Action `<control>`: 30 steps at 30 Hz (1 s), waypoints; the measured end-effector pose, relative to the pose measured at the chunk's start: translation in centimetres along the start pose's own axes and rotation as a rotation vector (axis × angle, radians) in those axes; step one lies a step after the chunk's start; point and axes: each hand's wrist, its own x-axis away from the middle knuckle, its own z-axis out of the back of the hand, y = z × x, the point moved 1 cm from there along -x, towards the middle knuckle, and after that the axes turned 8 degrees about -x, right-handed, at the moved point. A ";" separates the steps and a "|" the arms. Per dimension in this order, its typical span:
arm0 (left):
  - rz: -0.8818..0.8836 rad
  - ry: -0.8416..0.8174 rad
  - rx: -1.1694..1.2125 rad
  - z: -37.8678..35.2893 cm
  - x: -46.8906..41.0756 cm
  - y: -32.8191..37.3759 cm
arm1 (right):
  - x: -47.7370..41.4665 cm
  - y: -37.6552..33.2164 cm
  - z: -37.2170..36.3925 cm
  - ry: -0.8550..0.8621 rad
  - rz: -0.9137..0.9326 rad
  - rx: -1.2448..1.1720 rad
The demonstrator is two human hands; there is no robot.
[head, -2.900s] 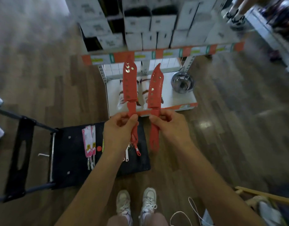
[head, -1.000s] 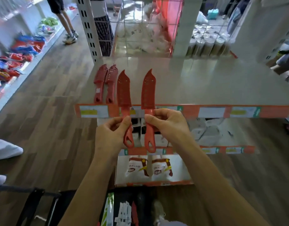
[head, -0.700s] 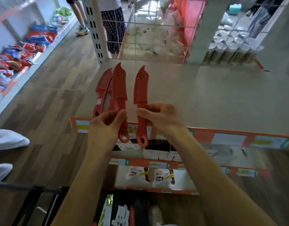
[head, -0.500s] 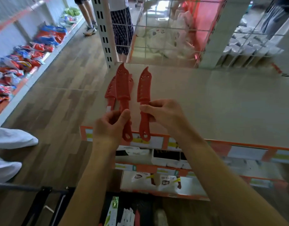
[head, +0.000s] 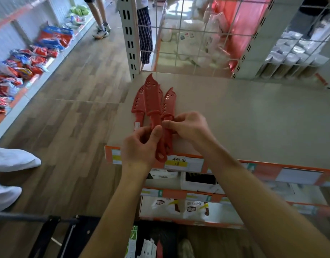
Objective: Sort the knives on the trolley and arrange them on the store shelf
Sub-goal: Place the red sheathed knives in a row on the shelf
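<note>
Two red knives [head: 152, 101] held over the shelf [head: 244, 123], one in each hand's fingers [head: 156, 133].

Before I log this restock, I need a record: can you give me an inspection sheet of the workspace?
Surface: beige top shelf, mostly bare.
Job's things: red sheathed knives; one in the left hand, knife; one in the right hand, knife; more red knives lie on the shelf beneath.
Clutter: packets on the trolley below.
Grips: both closed on knife handles.
Cables: nothing seen.
Surroundings: snack packets along the floor, a bystander's legs.
</note>
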 end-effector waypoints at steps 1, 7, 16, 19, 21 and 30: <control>-0.003 -0.003 0.000 0.0 0.0 0.0 | 0.1 0.0 0.1 -0.004 0.000 0.013; -0.004 -0.041 0.035 0.1 0.0 -0.1 | 0.2 -0.4 0.4 0.006 0.049 0.083; 0.001 -0.050 0.143 0.2 0.2 0.0 | -0.4 -0.7 0.2 0.027 0.107 0.219; 0.002 -0.043 0.137 0.1 0.0 -0.2 | -0.5 -0.1 -0.2 0.048 0.153 0.233; 0.001 -0.040 0.131 0.1 -0.1 -0.2 | -0.6 0.1 -0.4 0.054 0.183 0.297; 0.005 -0.054 0.131 0.1 0.0 -0.1 | 1.6 -0.4 0.8 0.084 0.328 0.330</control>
